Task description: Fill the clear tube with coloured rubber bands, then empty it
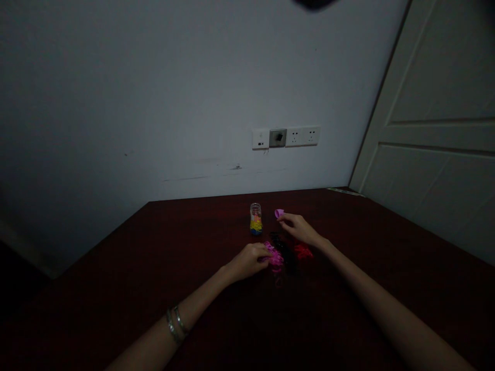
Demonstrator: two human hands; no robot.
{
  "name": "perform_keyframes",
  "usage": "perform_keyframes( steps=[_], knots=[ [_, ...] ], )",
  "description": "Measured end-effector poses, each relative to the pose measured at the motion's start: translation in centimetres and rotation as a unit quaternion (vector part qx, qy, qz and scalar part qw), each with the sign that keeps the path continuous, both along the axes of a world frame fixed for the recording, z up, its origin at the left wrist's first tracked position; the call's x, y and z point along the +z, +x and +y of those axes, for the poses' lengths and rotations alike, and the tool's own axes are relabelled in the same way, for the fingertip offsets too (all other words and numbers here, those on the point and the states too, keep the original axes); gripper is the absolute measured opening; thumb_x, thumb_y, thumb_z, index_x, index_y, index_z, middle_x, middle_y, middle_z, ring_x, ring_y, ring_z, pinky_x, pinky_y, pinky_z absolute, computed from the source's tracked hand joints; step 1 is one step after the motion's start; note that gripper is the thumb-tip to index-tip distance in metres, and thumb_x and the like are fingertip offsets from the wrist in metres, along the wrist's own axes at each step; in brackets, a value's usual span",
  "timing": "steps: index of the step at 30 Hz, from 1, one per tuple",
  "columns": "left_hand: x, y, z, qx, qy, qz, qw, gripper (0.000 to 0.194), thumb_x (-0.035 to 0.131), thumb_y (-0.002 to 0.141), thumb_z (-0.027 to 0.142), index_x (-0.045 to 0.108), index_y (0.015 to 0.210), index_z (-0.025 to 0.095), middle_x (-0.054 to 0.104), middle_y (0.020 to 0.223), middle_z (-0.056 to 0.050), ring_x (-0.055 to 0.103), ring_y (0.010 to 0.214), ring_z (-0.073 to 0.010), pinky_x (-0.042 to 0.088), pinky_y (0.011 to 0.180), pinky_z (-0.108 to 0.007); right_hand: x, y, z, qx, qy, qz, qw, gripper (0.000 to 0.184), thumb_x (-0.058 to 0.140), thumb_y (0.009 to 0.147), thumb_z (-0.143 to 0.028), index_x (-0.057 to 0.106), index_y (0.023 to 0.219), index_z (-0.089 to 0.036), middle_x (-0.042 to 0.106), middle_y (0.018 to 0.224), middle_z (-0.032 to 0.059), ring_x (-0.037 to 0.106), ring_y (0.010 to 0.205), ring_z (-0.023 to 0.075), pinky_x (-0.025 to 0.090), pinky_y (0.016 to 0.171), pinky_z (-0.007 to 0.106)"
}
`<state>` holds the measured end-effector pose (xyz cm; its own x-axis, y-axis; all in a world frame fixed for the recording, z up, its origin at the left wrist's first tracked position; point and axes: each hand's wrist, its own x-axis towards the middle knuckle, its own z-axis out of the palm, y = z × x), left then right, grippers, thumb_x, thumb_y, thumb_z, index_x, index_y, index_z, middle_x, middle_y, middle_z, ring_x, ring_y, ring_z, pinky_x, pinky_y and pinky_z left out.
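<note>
My left hand (252,259) rests at a heap of small pink rubber bands (275,257), its fingers curled and pressed into the near side of the heap. My right hand (299,228) pinches the edge of a light pink lid (279,212), tilted above the table. Between the hands lie a dark heap of bands (285,250) and a red heap of bands (303,251) below my right wrist. A clear jar (256,219) stands upright without a lid on it, with yellow, blue and orange pieces inside. Fingertips of my left hand are partly hidden.
The dark red table (185,232) reaches back to a pale wall (185,103). Wall sockets (302,136) sit above its far edge, and a panelled door (433,123) stands at the right. A few loose loops (278,281) lie in front of the heaps.
</note>
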<state>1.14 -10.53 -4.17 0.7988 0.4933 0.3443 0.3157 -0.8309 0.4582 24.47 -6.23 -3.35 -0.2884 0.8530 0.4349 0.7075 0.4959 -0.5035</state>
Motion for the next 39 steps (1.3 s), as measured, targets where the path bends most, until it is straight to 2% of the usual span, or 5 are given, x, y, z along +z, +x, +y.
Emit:
perform_keyframes(
  steps=[4,16,22,32,39],
  knots=[
    [-0.1,0.0,0.0,-0.006,-0.006,-0.015,1.000,0.023,0.049,0.081,0.017,0.065,0.097,0.014,0.064,0.088,-0.007,0.057,0.077,-0.0121,0.044,0.072,-0.021,-0.1,0.0,0.0,-0.004,-0.003,0.000,1.000,0.026,0.045,0.081,-0.026,0.064,0.095,-0.016,0.065,0.092,0.0078,0.060,0.082,0.0179,0.044,0.076,0.029],
    [-0.2,-0.1,0.2,0.045,-0.028,-0.029,0.998,0.025,0.053,0.080,0.022,0.065,0.100,0.015,0.066,0.084,-0.005,0.057,0.069,-0.0111,0.043,0.065,-0.020,-0.7,0.1,0.3,-0.001,0.013,0.001,1.000,0.026,0.045,0.081,-0.026,0.065,0.093,-0.015,0.065,0.093,0.0083,0.061,0.083,0.0189,0.044,0.077,0.030],
    [0.3,-0.2,0.5,0.055,-0.052,-0.059,0.995,0.019,0.056,0.078,0.022,0.068,0.089,0.014,0.067,0.079,-0.006,0.058,0.067,-0.0115,0.043,0.063,-0.020,-0.8,0.1,0.4,0.001,0.015,0.003,1.000,0.024,0.046,0.080,-0.025,0.065,0.092,-0.017,0.066,0.093,0.0077,0.061,0.084,0.0190,0.045,0.077,0.030],
    [3.4,-1.5,1.5,0.119,-0.088,-0.149,0.978,0.015,0.060,0.074,0.024,0.070,0.081,0.015,0.070,0.082,-0.006,0.063,0.076,-0.0162,0.046,0.073,-0.026,-0.9,0.2,0.7,0.009,0.014,-0.002,1.000,0.024,0.045,0.080,-0.024,0.065,0.092,-0.016,0.065,0.090,0.0072,0.060,0.079,0.0182,0.045,0.074,0.029],
    [7.3,-1.5,3.8,0.179,-0.145,-0.301,0.925,0.019,0.066,0.067,0.028,0.071,0.079,0.014,0.070,0.080,-0.007,0.063,0.074,-0.0188,0.049,0.070,-0.029,-0.7,0.2,0.4,0.011,0.006,0.010,1.000,0.025,0.045,0.081,-0.026,0.065,0.093,-0.017,0.065,0.091,0.0072,0.060,0.080,0.0188,0.044,0.075,0.030]
  ],
)
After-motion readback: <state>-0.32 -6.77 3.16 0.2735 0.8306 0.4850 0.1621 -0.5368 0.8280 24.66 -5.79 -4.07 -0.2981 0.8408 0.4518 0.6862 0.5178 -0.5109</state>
